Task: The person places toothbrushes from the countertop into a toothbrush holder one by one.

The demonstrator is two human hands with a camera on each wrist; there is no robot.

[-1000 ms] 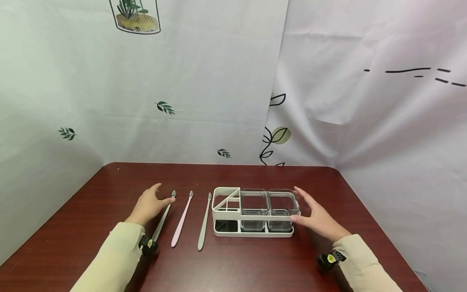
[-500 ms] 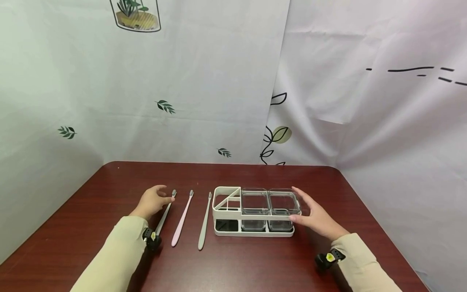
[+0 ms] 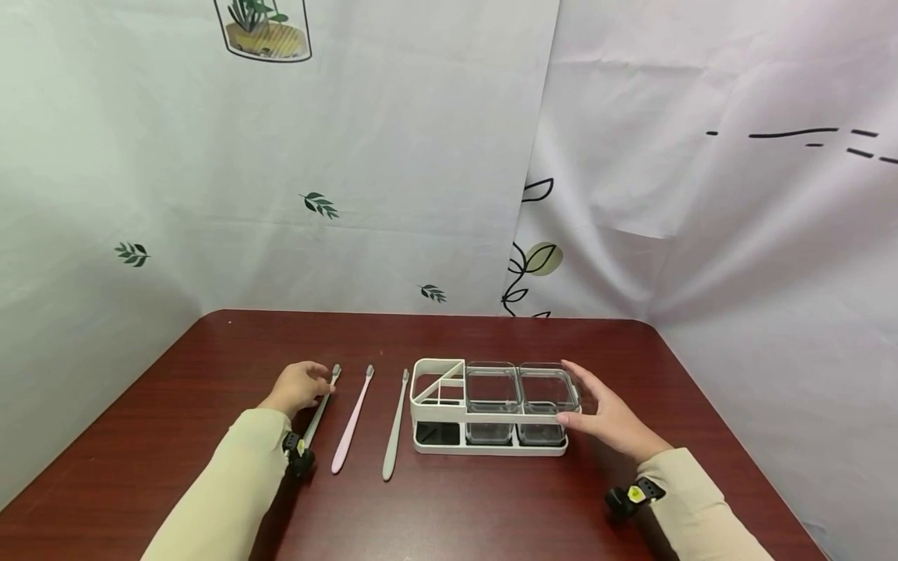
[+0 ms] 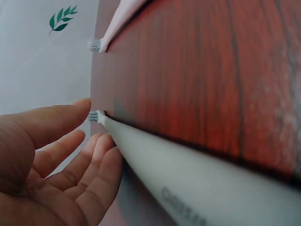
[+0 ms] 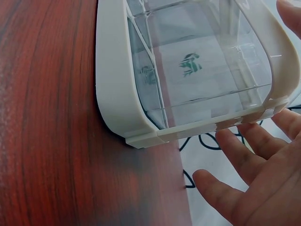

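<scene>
Three toothbrushes lie side by side on the table: a whitish one point(image 3: 317, 418) at the left, a pink one point(image 3: 351, 425), and a pale green one point(image 3: 395, 428). My left hand point(image 3: 300, 386) reaches over the whitish toothbrush, its thumb and fingers close about the neck below the bristles, with a gap between them. A white toothbrush holder point(image 3: 438, 414) stands right of the brushes, with two clear cups point(image 3: 491, 389) in it. My right hand point(image 3: 613, 421) rests at the holder's right end, thumb at the front corner, fairly straight fingers point(image 5: 244, 157) along the side.
The dark red-brown wooden table point(image 3: 449, 514) has rounded far corners. Behind it hangs a pale cloth point(image 3: 393, 156) printed with leaves and a plant jar. A small black camera is strapped to each wrist, below the beige sleeves point(image 3: 238, 460).
My left hand has moved slightly right, its fingers drawing in closer to the whitish toothbrush's neck. The right hand stays at the holder's end; the brushes and holder have not moved.
</scene>
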